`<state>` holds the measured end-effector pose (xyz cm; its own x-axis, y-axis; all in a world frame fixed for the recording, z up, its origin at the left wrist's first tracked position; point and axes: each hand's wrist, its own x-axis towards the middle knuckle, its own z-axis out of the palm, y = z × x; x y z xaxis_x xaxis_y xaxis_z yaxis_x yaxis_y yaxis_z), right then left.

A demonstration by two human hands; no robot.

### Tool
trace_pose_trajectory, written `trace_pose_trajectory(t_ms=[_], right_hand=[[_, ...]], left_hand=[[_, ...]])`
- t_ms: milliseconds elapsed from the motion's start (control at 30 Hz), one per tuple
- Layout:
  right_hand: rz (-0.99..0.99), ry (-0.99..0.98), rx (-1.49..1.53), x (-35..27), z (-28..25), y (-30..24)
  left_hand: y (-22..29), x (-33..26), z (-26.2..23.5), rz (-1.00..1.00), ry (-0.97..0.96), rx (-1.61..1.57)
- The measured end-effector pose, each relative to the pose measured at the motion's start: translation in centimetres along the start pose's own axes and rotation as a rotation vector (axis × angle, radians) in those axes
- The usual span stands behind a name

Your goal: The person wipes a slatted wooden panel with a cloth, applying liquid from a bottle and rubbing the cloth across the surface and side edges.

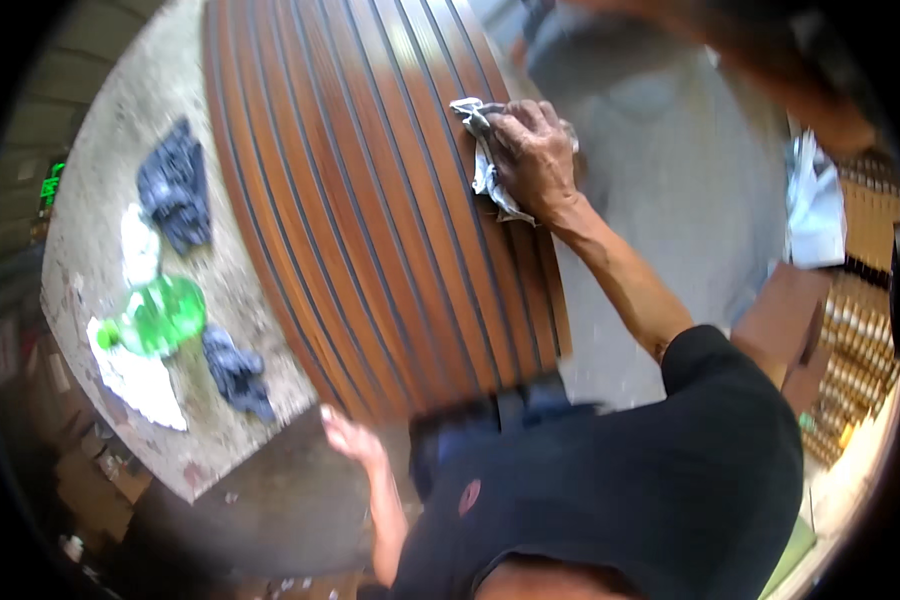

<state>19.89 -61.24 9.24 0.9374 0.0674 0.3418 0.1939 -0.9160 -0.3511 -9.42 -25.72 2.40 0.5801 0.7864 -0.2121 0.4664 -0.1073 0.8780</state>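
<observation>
A long brown wooden panel (350,220) with dark parallel grooves lies across the worktable. My right hand (538,155) is closed around a crumpled, stained white rag (485,175) and presses it on the panel's right side. Down by the panel's near left corner is my left hand (350,437), its fingers stretched out and holding nothing. It is close to the panel's edge; whether it touches is unclear.
On the table's left part (100,200) lie a dark crumpled cloth (175,185), a green bottle (165,315) on its side, white cloth or paper (140,380) and another dark cloth (235,372). Another person's blurred arm (760,65) reaches in at top right. Stacked slatted pieces (855,340) stand at right.
</observation>
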Motion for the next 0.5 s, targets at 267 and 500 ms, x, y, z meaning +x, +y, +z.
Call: trace_pose_trajectory(t_ms=[267, 500], right_hand=[[0.073, -0.395, 0.138, -30.4, -12.3, -5.4], [1.252, -0.265, 0.318, -46.2, -13.6, -0.3]], left_hand=[[1.3, 1.5, 1.0, 0.13, -0.063, 0.177], [3.0, 1.6, -0.1, -0.106, -0.448, -0.346]])
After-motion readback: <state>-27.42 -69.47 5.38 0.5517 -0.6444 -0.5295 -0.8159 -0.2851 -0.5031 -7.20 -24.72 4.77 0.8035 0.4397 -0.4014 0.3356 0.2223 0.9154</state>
